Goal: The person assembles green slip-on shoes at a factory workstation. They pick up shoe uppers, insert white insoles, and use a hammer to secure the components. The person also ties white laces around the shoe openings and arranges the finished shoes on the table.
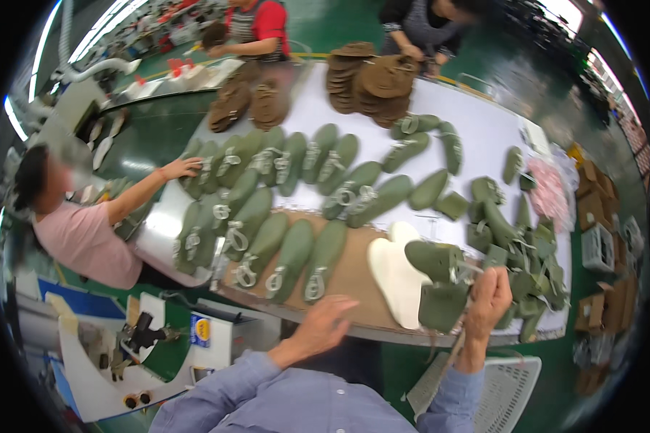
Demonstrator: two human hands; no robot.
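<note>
My right hand [490, 292] is closed on a green shoe upper [442, 304] with a pale lace, held above the table's near edge. A thin strip hangs below that hand. My left hand [325, 323] is near the table edge with its fingers stretched out and nothing in them. Just left of the held upper lie white sole-shaped pieces [397, 278] on a brown board [357, 278]. Beyond my left hand, green shoe uppers [290, 261] with white laces lie in rows. To the right of my right hand is a loose pile of green upper pieces [531, 252].
Brown shoe pieces [375, 79] are stacked at the table's far side. A person in pink [87, 242] reaches over the uppers from the left; two people stand beyond the table. A white basket [509, 393] sits below the near edge, and cardboard boxes [596, 195] are on the right.
</note>
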